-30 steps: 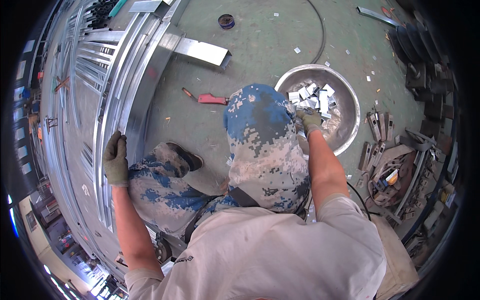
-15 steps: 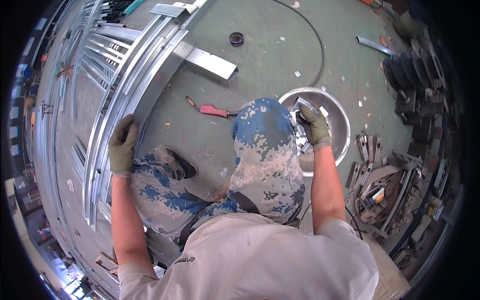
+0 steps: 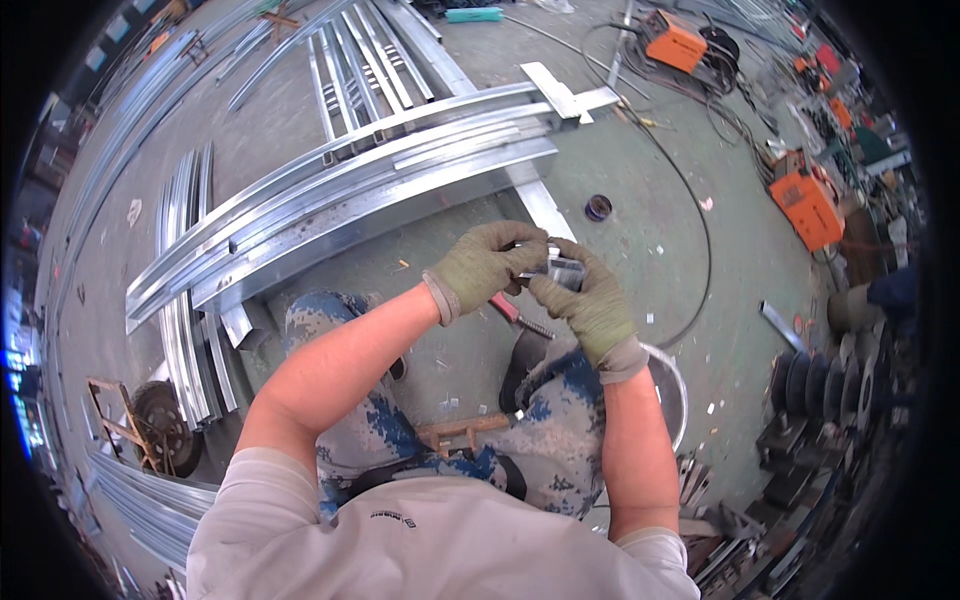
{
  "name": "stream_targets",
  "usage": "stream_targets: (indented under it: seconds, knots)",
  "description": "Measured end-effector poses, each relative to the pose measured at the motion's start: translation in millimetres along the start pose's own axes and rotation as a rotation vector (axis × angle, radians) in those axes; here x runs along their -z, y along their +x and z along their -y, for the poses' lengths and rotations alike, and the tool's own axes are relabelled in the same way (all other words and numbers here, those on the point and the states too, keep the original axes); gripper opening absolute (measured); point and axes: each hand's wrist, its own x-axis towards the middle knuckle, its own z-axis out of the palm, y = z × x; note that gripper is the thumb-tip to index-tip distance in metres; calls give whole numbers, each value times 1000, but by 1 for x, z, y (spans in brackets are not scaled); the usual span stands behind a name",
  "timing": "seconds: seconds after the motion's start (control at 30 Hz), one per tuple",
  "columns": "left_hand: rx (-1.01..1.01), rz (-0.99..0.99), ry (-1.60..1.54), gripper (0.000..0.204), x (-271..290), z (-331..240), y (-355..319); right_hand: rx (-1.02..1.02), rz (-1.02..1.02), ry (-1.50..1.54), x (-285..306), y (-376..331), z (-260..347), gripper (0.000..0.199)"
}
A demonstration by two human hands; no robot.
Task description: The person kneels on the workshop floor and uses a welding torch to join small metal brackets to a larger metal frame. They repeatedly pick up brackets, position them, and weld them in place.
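Note:
My left hand [image 3: 487,262] and my right hand [image 3: 588,299], both in olive work gloves, meet in front of me over my knees. Together they pinch a small square piece of shiny sheet metal [image 3: 556,270]. Just beyond the hands lies a bundle of long curved steel channels [image 3: 350,205] on the concrete floor. A round metal bowl [image 3: 671,385] sits on the floor by my right elbow, mostly hidden behind my forearm. A red-handled tool [image 3: 516,314] lies under my hands.
More steel rails [image 3: 183,330] lie to the left, with a small wheel [image 3: 160,428] beside them. Orange welding machines [image 3: 808,205] and black cables [image 3: 700,240] stand at the right. A wire spool [image 3: 598,207] rests on the floor. Dark metal parts [image 3: 810,400] pile up at right.
My view has swung up from the bowl. My left hand let go of the steel channel and my right hand left the bowl; both now meet holding the small metal piece.

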Motion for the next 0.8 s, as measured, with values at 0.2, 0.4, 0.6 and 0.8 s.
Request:
stream_targets:
  seconds: [0.2, 0.4, 0.6, 0.8]
  knots:
    - [-105, -296, -1, 34, 63, 19, 18, 11, 82, -152, -24, 87, -8, 55]
    - [-167, -634, 338, 45, 143, -5, 18, 48, 37, -369, -76, 203, 25, 53]
    - [-24, -712, 535, 46, 186, -4, 15, 20, 80, -485, -135, 325, 32, 39]
    - [3, -721, 595, 45, 218, 1, 21, -58, 85, -718, -151, 370, 32, 37]
